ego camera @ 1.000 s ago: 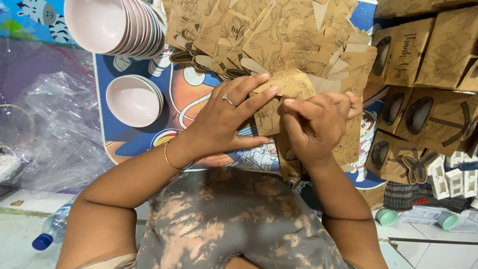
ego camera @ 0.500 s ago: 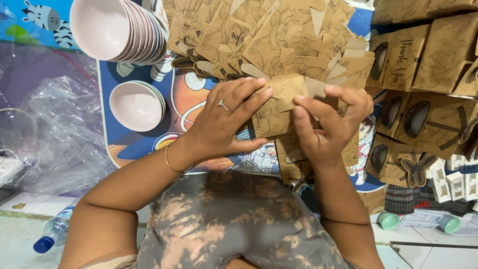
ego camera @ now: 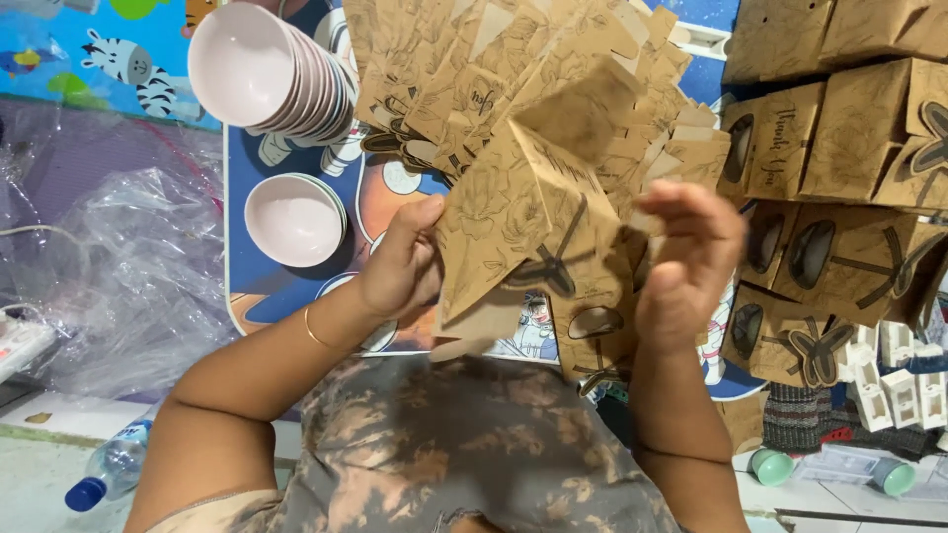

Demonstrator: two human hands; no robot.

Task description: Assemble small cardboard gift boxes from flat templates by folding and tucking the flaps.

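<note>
At frame centre the left hand pinches the edge of a brown paper box, half unfolded and held up. The right hand hangs open beside it, blurred, perhaps just touching. Pressing the creases square would suit. Stacked flat boxes crowd above, finished boxes right; pink bowls upper left leave little room.

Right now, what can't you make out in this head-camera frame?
- Left hand fingers: hidden behind the brown cardboard box.
- Right hand: motion-blurred, so contact with the box is unclear.
- Stack of pink bowls: count unreadable.
- Folded boxes at right: cut by the frame edge.
</note>
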